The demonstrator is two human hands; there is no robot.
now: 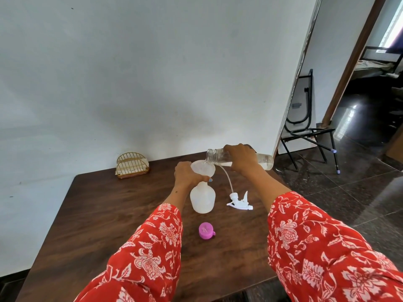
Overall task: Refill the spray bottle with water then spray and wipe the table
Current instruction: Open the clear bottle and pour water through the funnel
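We are in the refill step. Our right hand [241,158] is wrapped around the middle of a clear water bottle [265,161], which lies almost on its side in the air, its long axis running left to right across the view. Its open mouth points left and sits just above the rim of a white funnel [202,168]. Our left hand [188,175] grips that funnel at its neck and steadies it in the opening of the translucent spray bottle [202,199], which stands upright on the dark wooden table [98,214].

What matters for the pour is that the mouth of the water bottle stays over the bowl of the funnel, at its right edge, while the base rides out to the right. Water shows in the lower side of the tilted bottle, so we judge that raising the base a little further would send more through. If the mouth drifts right, water would land on the table.

The white trigger sprayer [239,201] with its dip tube lies on the table just right of the spray bottle, under our right forearm and nearer that hand. A pink cap [205,230] sits nearer us. We see no wiping cloth; spraying and wiping are not yet begun.
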